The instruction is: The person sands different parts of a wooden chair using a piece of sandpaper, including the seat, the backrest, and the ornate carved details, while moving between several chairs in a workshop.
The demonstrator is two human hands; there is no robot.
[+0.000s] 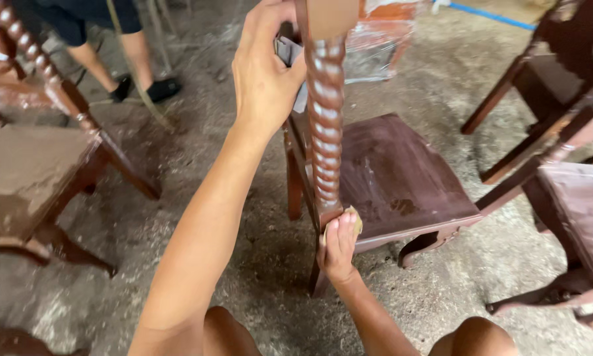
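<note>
A dark reddish-brown wooden chair (pixel 402 178) stands in front of me, its back toward me. My left hand (pixel 265 62) grips the top of the chair's back next to the twisted, rope-carved post (pixel 326 118), with a grey folded sheet under the fingers. My right hand (pixel 339 247) is low down, pressing a small tan piece of sandpaper (pixel 356 217) against the base of the post where it meets the seat. My bare knees show at the bottom edge.
More brown chairs stand at the left (pixel 39 171) and at the right (pixel 573 198). Another person's legs in dark shoes (pixel 135 86) are at the far left. A plastic-wrapped orange bundle (pixel 382 39) lies behind the chair. The concrete floor is dusty.
</note>
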